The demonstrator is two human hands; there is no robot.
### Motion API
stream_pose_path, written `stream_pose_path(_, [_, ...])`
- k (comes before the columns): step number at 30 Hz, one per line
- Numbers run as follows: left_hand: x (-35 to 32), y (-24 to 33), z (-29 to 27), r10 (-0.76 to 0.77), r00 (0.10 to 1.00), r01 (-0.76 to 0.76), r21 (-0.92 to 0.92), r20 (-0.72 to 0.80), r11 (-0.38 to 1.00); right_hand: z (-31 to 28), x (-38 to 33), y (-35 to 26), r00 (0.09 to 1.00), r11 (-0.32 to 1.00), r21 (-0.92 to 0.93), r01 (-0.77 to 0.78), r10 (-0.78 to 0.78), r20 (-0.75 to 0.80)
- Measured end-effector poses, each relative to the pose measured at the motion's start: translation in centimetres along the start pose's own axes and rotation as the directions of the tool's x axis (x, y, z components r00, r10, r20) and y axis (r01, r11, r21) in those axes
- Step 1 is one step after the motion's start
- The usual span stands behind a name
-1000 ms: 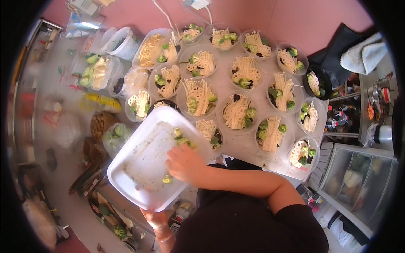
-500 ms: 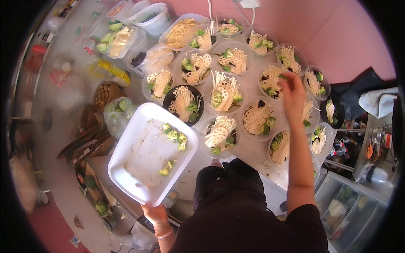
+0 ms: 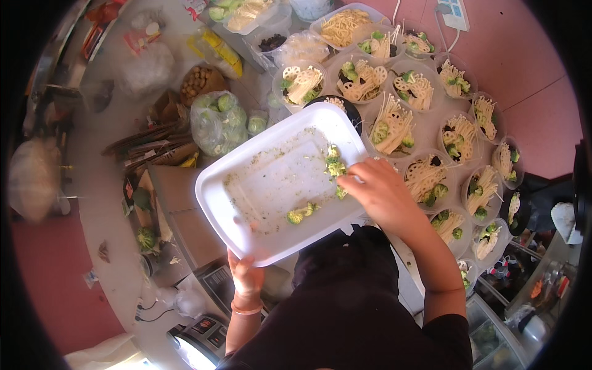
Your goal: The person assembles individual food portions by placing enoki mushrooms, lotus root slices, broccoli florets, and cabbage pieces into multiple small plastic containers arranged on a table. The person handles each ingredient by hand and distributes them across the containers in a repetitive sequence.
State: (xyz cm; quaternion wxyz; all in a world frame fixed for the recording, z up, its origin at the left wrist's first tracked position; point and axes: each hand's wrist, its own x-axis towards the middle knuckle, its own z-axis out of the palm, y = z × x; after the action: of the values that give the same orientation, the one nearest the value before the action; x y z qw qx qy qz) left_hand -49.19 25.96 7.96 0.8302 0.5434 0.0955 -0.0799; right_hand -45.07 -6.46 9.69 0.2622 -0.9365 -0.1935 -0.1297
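My left hand [image 3: 245, 274] grips the near left rim of a white plastic tray [image 3: 265, 179], which it holds up and tilted in front of me. A short row of broccoli florets [image 3: 334, 164] lies along the tray's right side, and a smaller clump of broccoli [image 3: 302, 214] lies nearer to me. Green crumbs are scattered over the bottom. My right hand [image 3: 379, 188] reaches over the right rim, thumb and fingers closed at a floret at the row's near end; the fingers partly hide it. Just beyond stands a clear bowl of enoki mushrooms, lotus root and broccoli [image 3: 393, 123].
Several similar filled bowls [image 3: 459, 139] crowd the table to the right. A black bowl [image 3: 353, 114] is partly hidden behind the tray. A tub of pale strips [image 3: 345, 28] stands at the back. Left are a bag of green vegetables [image 3: 219, 126] and cardboard boxes [image 3: 191, 228].
My right hand has come back from above the far right bowls into the tray, onto the broccoli. The view has turned, and the tray now covers much of the black bowl.
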Motion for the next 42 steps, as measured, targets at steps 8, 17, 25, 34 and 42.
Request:
stream_pose_path(8, [-1.2, -1.0, -0.9, 0.001, 0.999, 0.001, 0.041, -0.049, 0.999, 7.0, 0.5, -1.8, 0.998, 0.996, -0.077, 0.055, -0.051, 0.044])
stream_pose_path(17, [-1.2, -1.4, -3.7, -0.046, 0.990, 0.024, -0.156, -0.135, 0.987, 7.0, 0.1, -5.5, 0.975, 0.894, 0.446, 0.043, 0.061, -0.216])
stream_pose_path(25, [-0.9, -1.1, -3.6, -0.056, 0.991, 0.035, -0.165, -0.124, 0.986, 6.9, -1.4, -6.2, 0.834, -0.115, 0.991, -0.069, 0.538, 0.121])
stream_pose_path(34, [0.0, -0.4, -0.4, -0.051, 0.997, 0.048, -0.055, -0.054, 0.997, 3.9, -3.5, 0.0, 0.575, 0.251, 0.968, -0.007, 0.793, -0.202])
stream_pose_path(42, [0.4, -0.9, 0.6, -0.076, 0.996, 0.074, -0.050, -0.038, 0.996, 3.3, 0.6, -1.4, 0.948, 0.978, -0.154, -0.143, 0.091, -0.304])
